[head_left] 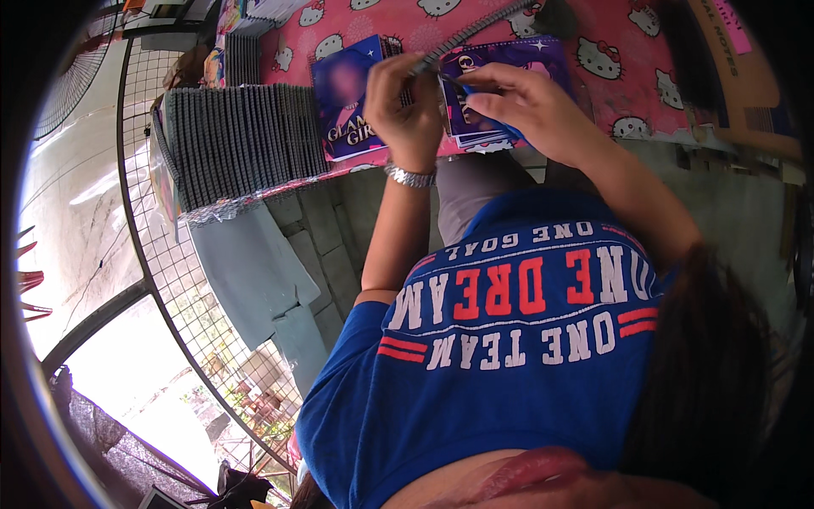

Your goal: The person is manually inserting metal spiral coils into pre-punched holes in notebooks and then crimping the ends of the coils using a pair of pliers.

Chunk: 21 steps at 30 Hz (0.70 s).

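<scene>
My left hand, with a metal-band watch on its wrist, is closed around the near end of a long dark spiral binding coil. The coil slants away to the upper right. My right hand is closed on blue-handled pliers; their dark jaws point at the coil's end beside my left fingers. Under my right hand lies a purple notebook with a row of binding holes along its far edge. Another purple-covered notebook lies left of my left hand, which partly covers it.
A long row of stacked coil-bound notebooks stands at the table's left front edge. More notebooks are behind it. A pink patterned cloth covers the table. A brown cardboard box sits at the right, and wire mesh stands at the left.
</scene>
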Available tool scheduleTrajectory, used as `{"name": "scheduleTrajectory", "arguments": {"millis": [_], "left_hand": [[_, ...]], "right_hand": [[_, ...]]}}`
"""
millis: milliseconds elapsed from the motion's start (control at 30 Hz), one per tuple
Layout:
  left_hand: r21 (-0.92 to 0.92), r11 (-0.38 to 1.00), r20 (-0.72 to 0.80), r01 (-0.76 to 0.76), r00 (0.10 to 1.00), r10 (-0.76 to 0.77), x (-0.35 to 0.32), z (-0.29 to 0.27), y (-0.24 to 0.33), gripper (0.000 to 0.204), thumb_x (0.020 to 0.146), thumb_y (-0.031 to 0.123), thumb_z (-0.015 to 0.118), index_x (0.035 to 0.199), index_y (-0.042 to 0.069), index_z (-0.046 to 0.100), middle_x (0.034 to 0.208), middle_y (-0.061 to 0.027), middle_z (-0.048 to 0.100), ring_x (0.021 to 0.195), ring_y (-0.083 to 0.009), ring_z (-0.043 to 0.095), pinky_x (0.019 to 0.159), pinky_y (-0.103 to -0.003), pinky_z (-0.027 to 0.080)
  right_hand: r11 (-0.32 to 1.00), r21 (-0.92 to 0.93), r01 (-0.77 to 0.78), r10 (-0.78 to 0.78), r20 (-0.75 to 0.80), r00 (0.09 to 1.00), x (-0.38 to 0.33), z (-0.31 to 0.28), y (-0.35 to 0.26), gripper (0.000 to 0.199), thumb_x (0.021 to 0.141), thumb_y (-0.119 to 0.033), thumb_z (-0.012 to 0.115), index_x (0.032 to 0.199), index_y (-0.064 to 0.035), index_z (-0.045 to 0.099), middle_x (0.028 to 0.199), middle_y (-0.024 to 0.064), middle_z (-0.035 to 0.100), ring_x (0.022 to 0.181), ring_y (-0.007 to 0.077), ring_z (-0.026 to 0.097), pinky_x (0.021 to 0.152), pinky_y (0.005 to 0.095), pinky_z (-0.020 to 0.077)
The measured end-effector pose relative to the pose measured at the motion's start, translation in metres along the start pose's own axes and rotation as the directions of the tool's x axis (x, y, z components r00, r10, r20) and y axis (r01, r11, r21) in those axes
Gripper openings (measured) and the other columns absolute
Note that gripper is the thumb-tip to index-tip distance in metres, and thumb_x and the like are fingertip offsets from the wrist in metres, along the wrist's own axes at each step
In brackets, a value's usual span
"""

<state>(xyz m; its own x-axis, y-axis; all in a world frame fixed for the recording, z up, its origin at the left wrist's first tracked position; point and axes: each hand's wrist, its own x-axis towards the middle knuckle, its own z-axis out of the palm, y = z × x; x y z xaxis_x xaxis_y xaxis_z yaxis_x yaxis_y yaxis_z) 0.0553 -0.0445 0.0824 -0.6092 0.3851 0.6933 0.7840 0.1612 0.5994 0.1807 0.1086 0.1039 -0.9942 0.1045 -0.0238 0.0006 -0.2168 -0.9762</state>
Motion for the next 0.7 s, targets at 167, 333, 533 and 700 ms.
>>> {"name": "scheduleTrajectory", "arguments": {"millis": [167, 333, 533, 700], "left_hand": [[0.059, 0.989, -0.145, -0.133, 0.979, 0.141, 0.082, -0.066, 0.048, 0.011, 0.082, 0.004, 0.060, 0.090, 0.001, 0.066, 0.080, -0.0067, 0.065, 0.072, -0.0182, 0.060, 0.067, -0.032, 0.049], [0.517, 0.852, 0.337, -0.086, 0.935, -0.110, 0.113, -0.059, -0.040, 0.019, 0.086, 0.007, 0.054, 0.097, 0.001, 0.068, 0.082, -0.0121, 0.067, 0.071, -0.0198, 0.062, 0.066, -0.035, 0.048], [0.680, 0.733, 0.410, 0.000, 0.829, -0.380, 0.059, -0.068, -0.124, 0.045, 0.085, 0.024, 0.063, 0.129, 0.014, 0.058, 0.135, -0.0192, 0.052, 0.129, -0.0352, 0.043, 0.102, -0.055, 0.037], [0.727, 0.616, 0.191, 0.303, 0.772, -0.606, 0.018, -0.100, -0.155, 0.054, 0.091, 0.039, 0.064, 0.140, 0.021, 0.053, 0.150, -0.0272, 0.037, 0.146, -0.0412, 0.023, 0.111, -0.063, 0.027]], "right_hand": [[0.673, -0.735, 0.080, -0.288, -0.161, 0.944, -0.041, -0.092, 0.012, 0.041, 0.083, -0.025, 0.074, 0.119, -0.0058, 0.066, 0.113, 0.0111, 0.067, 0.103, 0.0259, 0.066, 0.091, 0.0347, 0.0504], [0.344, -0.896, -0.281, -0.195, -0.360, 0.912, -0.069, -0.212, 0.067, 0.044, 0.085, -0.027, 0.072, 0.124, -0.0094, 0.063, 0.119, 0.0150, 0.064, 0.111, 0.0348, 0.062, 0.094, 0.0403, 0.0492], [0.038, -0.926, -0.377, -0.407, -0.359, 0.840, -0.053, -0.271, 0.061, 0.042, 0.091, -0.041, 0.064, 0.123, -0.0121, 0.064, 0.123, 0.0160, 0.061, 0.116, 0.0385, 0.057, 0.096, 0.0449, 0.0474], [0.288, -0.899, -0.330, -0.420, -0.428, 0.800, -0.032, -0.305, 0.059, 0.044, 0.098, -0.035, 0.057, 0.132, -0.0085, 0.058, 0.119, 0.0112, 0.065, 0.107, 0.0309, 0.065, 0.089, 0.0394, 0.0499]]}}
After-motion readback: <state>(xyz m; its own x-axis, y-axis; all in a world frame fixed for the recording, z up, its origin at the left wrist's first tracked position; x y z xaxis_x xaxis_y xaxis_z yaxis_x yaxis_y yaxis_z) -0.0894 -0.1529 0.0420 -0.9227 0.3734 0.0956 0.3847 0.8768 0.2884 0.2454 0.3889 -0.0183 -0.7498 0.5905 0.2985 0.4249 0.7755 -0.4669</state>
